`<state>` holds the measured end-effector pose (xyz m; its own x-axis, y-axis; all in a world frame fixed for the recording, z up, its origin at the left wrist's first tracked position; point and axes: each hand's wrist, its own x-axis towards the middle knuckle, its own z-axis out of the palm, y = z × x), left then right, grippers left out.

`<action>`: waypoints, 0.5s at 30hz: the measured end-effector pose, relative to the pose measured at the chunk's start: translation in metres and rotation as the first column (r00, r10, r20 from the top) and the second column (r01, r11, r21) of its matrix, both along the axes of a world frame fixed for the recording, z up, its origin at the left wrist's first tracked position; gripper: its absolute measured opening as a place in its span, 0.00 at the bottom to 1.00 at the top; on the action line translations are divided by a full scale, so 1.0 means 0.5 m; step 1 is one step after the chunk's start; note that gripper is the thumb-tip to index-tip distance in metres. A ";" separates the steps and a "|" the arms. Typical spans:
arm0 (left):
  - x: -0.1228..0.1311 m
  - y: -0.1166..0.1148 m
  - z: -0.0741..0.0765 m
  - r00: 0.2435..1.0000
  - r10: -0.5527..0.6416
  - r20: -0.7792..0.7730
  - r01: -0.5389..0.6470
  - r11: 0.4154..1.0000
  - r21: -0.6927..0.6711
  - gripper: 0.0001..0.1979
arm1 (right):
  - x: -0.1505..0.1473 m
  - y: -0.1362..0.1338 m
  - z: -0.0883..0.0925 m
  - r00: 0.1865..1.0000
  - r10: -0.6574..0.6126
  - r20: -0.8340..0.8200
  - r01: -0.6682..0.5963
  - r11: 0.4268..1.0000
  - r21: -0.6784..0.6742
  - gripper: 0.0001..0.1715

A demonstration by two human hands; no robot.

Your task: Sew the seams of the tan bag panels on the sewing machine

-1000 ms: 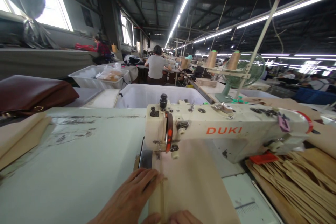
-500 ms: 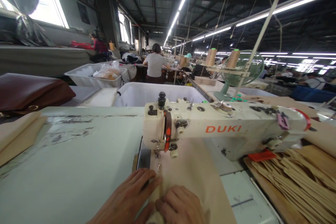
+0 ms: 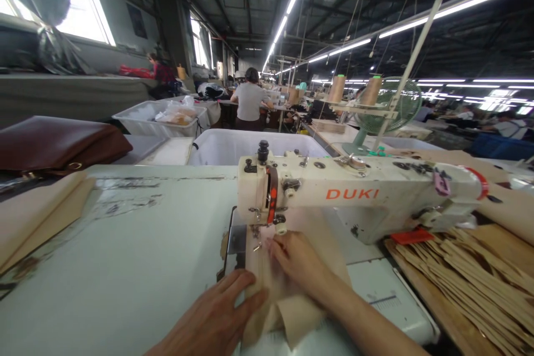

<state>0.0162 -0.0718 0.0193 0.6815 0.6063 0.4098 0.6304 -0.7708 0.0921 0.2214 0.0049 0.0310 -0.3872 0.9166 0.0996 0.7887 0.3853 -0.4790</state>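
The sewing machine (image 3: 308, 189), a white one lettered DUKI, stands over a beige fabric piece (image 3: 271, 283), whose near end is folded up. On the fabric, just in front of the needle area, lies a small metal piece (image 3: 257, 246) like a zipper pull, tilted. My left hand (image 3: 225, 306) rests on the fabric's left edge, fingers stretched forward and thumb apart. Under the machine head, my right hand (image 3: 294, 256) has its fingers curled and pressed together, fingertips on the fabric just right of the metal piece. Whatever those fingertips hold is hidden.
Beige strips (image 3: 450, 283) lie on a wooden board at right. A brown leather bag (image 3: 62, 144) and folded beige material (image 3: 45, 211) are at left. Behind the machine stands a white bin (image 3: 254, 142). A fan (image 3: 387, 105) and thread cones (image 3: 337, 89) stand farther back; a person (image 3: 249, 100) sits ahead.
My right hand has moved forward from beside my left hand to near the presser foot. The metal piece has turned aslant. The near end of the fabric now shows folded up.
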 end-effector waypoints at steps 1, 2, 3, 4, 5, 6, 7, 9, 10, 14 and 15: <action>0.002 -0.002 0.003 1.000 -0.001 0.010 0.001 1.000 0.000 0.23 | -0.004 0.003 -0.001 0.999 -0.032 -0.003 0.032 0.999 0.002 0.15; 0.004 -0.004 0.004 1.000 -0.003 0.019 0.003 1.000 0.006 0.21 | -0.009 0.005 -0.003 0.999 -0.045 -0.004 0.045 0.999 0.011 0.11; 0.005 -0.006 0.003 1.000 -0.001 0.020 0.001 1.000 0.009 0.19 | -0.015 0.007 -0.004 0.998 -0.060 -0.004 0.060 0.998 0.015 0.11; 0.006 -0.007 0.000 1.000 0.006 0.016 -0.006 1.000 0.014 0.18 | -0.022 0.008 -0.006 0.997 -0.075 -0.002 0.075 0.997 0.020 0.12; 0.007 -0.008 -0.005 1.000 0.006 0.009 -0.006 1.000 0.023 0.19 | -0.029 0.008 -0.008 0.996 -0.087 0.002 0.087 0.996 0.027 0.13; 0.007 -0.009 -0.011 1.000 0.004 0.000 -0.004 0.999 0.034 0.20 | -0.036 0.008 -0.011 0.996 -0.094 0.004 0.093 0.995 0.038 0.12; 0.007 -0.010 -0.018 1.000 0.005 -0.007 -0.005 0.999 0.047 0.21 | -0.041 0.006 -0.014 0.996 -0.089 0.005 0.089 0.995 0.053 0.10; 0.006 -0.013 -0.031 1.000 0.023 -0.016 -0.022 0.998 0.055 0.23 | -0.045 -0.002 -0.021 0.999 -0.041 0.001 0.041 0.995 0.086 0.07; 0.004 -0.015 -0.035 0.999 0.027 -0.019 -0.026 0.998 0.053 0.23 | -0.044 -0.006 -0.024 1.000 -0.002 -0.002 0.002 0.995 0.102 0.07; 0.004 -0.020 -0.039 0.998 0.024 -0.053 -0.023 0.999 0.029 0.21 | -0.029 -0.016 -0.033 0.994 0.099 -0.048 -0.092 0.987 0.135 0.07; 0.004 -0.019 -0.038 0.998 0.023 -0.060 -0.021 0.999 0.028 0.21 | -0.026 -0.014 -0.034 0.995 0.080 -0.065 -0.071 0.989 0.133 0.08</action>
